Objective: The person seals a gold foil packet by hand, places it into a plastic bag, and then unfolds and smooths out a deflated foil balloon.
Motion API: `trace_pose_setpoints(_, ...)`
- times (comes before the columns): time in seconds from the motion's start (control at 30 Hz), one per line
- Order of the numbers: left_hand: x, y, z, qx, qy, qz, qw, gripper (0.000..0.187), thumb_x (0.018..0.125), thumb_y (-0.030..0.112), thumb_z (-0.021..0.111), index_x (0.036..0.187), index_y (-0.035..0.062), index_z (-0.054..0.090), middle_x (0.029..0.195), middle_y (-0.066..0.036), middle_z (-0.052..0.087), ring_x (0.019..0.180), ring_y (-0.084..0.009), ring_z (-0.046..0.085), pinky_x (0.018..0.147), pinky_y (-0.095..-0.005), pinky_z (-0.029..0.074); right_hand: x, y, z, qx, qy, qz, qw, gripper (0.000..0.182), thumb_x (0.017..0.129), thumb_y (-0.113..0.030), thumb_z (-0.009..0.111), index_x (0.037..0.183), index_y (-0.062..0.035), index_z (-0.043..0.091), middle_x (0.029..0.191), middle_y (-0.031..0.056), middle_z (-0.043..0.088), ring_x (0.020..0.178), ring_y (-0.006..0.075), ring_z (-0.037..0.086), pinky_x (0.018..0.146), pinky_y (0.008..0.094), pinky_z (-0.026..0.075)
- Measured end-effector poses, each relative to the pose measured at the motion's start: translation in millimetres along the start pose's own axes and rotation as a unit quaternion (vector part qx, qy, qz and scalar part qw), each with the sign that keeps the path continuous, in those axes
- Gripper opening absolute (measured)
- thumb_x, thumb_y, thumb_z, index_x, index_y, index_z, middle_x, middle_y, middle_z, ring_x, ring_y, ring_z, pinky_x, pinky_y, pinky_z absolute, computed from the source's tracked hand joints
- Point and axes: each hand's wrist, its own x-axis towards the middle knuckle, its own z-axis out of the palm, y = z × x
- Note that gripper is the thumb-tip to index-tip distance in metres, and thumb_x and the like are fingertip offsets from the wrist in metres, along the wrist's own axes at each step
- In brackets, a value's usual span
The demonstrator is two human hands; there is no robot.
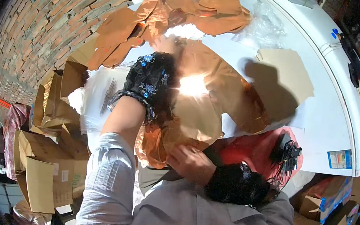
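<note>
A large copper-coloured foil piece (pixel 198 110), flat and shiny with a curved outline, lies across the white table in front of me. My right hand (pixel 192 163) is at its near edge, fingers bent and closed on the foil. Crumpled foil bunches up just left of that hand. My left hand (pixel 165 45) reaches to the far left edge of the piece; it is small and partly blurred, and its fingers do not show clearly. Black lace sleeve covers with blue ornaments are on both forearms. A bright glare sits mid-foil.
More copper foil pieces (pixel 218 12) lie along the table's far side, beside clear plastic bags (pixel 263 26). Beige card sheets (pixel 287 71) are at right. A red bag (pixel 251 149) with a black cable (pixel 288 154) lies near my right arm. Cardboard boxes (pixel 47 164) stand at left.
</note>
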Motion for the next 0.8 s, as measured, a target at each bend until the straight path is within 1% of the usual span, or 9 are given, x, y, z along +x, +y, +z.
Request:
trace_pose_setpoints(0.07, 0, 0, -4, -0.032, -0.019, 0.000, 0.999, 0.047, 0.079, 0.048, 0.073, 0.117, 0.0217, 0.067, 0.125, -0.020, 0.056, 0.114, -0.0419, 0.054, 0.096, -0.0545, 0.042, 3, 1, -3, -0.014, 0.001, -0.016, 1.000, 0.018, 0.084, -0.017, 0.061, 0.098, -0.0055, 0.063, 0.100, 0.0073, 0.057, 0.094, 0.0238, 0.062, 0.081, 0.0346, 0.056)
trace_pose_setpoints(0.17, 2, -2, 8, -0.042, 0.019, 0.004, 0.999, 0.041, 0.079, 0.043, 0.074, 0.113, 0.0220, 0.068, 0.120, -0.020, 0.057, 0.109, -0.0425, 0.056, 0.090, -0.0553, 0.046, 5, 2, -5, -0.007, 0.014, -0.023, 1.000, 0.019, 0.084, -0.017, 0.063, 0.099, -0.0046, 0.064, 0.101, 0.0079, 0.058, 0.095, 0.0245, 0.062, 0.082, 0.0351, 0.055)
trace_pose_setpoints(0.27, 14, -12, 36, -0.018, 0.076, 0.021, 0.997, 0.039, 0.078, 0.039, 0.075, 0.109, 0.0164, 0.069, 0.114, -0.021, 0.060, 0.105, -0.0431, 0.057, 0.088, -0.0538, 0.048, 3, 0, 1, 0.037, 0.006, 0.040, 0.998, 0.021, 0.085, -0.018, 0.065, 0.100, -0.0041, 0.064, 0.104, 0.0087, 0.059, 0.095, 0.0251, 0.063, 0.083, 0.0364, 0.055)
trace_pose_setpoints(0.37, 14, -18, 47, -0.117, 0.154, 0.033, 0.981, 0.036, 0.077, 0.033, 0.077, 0.104, 0.0095, 0.069, 0.108, -0.021, 0.062, 0.104, -0.0428, 0.058, 0.088, -0.0513, 0.049, 4, 1, 3, 0.049, 0.003, 0.055, 0.997, 0.021, 0.086, -0.018, 0.066, 0.102, -0.0039, 0.064, 0.104, 0.0093, 0.059, 0.095, 0.0254, 0.063, 0.082, 0.0373, 0.055)
trace_pose_setpoints(0.47, 19, -18, 35, -0.078, 0.079, 0.083, 0.990, 0.034, 0.077, 0.028, 0.077, 0.101, 0.0044, 0.068, 0.105, -0.021, 0.063, 0.103, -0.0409, 0.060, 0.089, -0.0488, 0.050, 7, 3, -4, 0.021, 0.026, 0.007, 0.999, 0.021, 0.087, -0.018, 0.066, 0.103, -0.0043, 0.065, 0.103, 0.0095, 0.060, 0.096, 0.0247, 0.063, 0.082, 0.0370, 0.055)
trace_pose_setpoints(0.6, 26, -20, 38, -0.160, 0.050, 0.056, 0.984, 0.030, 0.076, 0.023, 0.077, 0.097, 0.0032, 0.069, 0.103, -0.022, 0.064, 0.099, -0.0386, 0.062, 0.087, -0.0470, 0.051, 9, 6, -8, -0.017, 0.028, -0.036, 0.999, 0.019, 0.087, -0.017, 0.066, 0.102, -0.0057, 0.065, 0.101, 0.0075, 0.059, 0.094, 0.0231, 0.064, 0.080, 0.0354, 0.055)
trace_pose_setpoints(0.7, 17, -14, 30, -0.178, 0.054, 0.055, 0.981, 0.028, 0.076, 0.021, 0.077, 0.095, 0.0024, 0.069, 0.098, -0.022, 0.064, 0.096, -0.0386, 0.063, 0.086, -0.0463, 0.051, 9, 1, -7, 0.001, 0.075, 0.014, 0.997, 0.017, 0.085, -0.017, 0.065, 0.099, -0.0071, 0.065, 0.097, 0.0052, 0.058, 0.088, 0.0221, 0.064, 0.076, 0.0341, 0.055)
trace_pose_setpoints(0.77, 13, -15, 30, -0.203, 0.063, 0.046, 0.976, 0.027, 0.076, 0.020, 0.077, 0.094, 0.0018, 0.068, 0.095, -0.022, 0.064, 0.095, -0.0391, 0.063, 0.085, -0.0461, 0.051, 7, 1, -9, 0.011, 0.043, 0.048, 0.998, 0.015, 0.086, -0.016, 0.065, 0.098, -0.0077, 0.065, 0.094, 0.0047, 0.057, 0.085, 0.0222, 0.064, 0.074, 0.0338, 0.055)
trace_pose_setpoints(0.8, 7, -13, 31, -0.204, 0.107, 0.055, 0.972, 0.027, 0.076, 0.020, 0.077, 0.092, 0.0008, 0.067, 0.091, -0.021, 0.064, 0.094, -0.0394, 0.062, 0.084, -0.0457, 0.050, 5, 1, -10, 0.017, 0.027, 0.064, 0.997, 0.014, 0.086, -0.016, 0.064, 0.098, -0.0080, 0.065, 0.092, 0.0044, 0.056, 0.083, 0.0223, 0.064, 0.073, 0.0337, 0.055)
